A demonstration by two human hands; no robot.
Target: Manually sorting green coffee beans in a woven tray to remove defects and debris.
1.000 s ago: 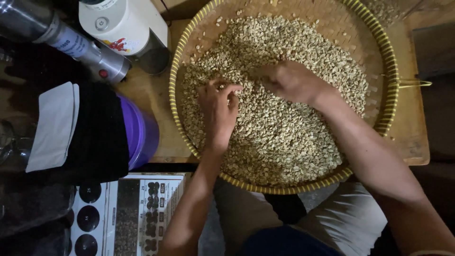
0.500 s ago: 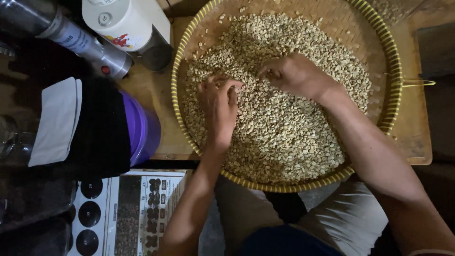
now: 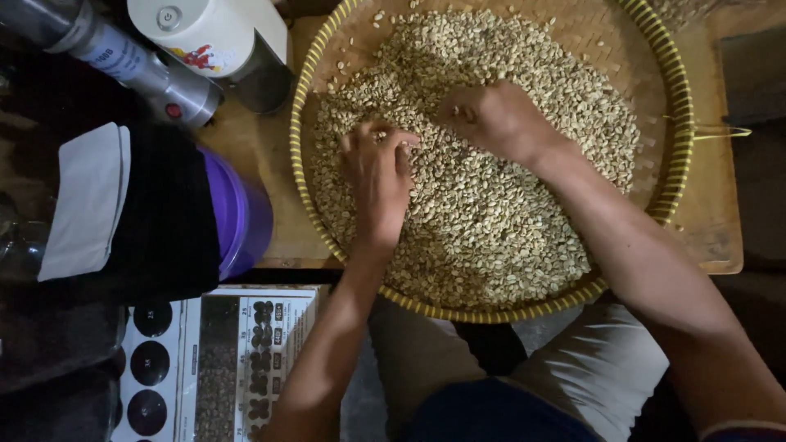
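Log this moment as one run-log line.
left hand: curled fingers on pale beans | right hand: pinching in beans | woven tray: on wooden table | purple tub: beside tray

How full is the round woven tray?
Mostly full: pale beans cover the woven tray except a bare strip at its upper right.

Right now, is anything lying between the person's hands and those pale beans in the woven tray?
Nothing visible. The left hand and the right hand both rest directly on the pale beans, inside the woven tray.

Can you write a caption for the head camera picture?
Two bare hands, left and right, pick through pale beans in a woven tray.
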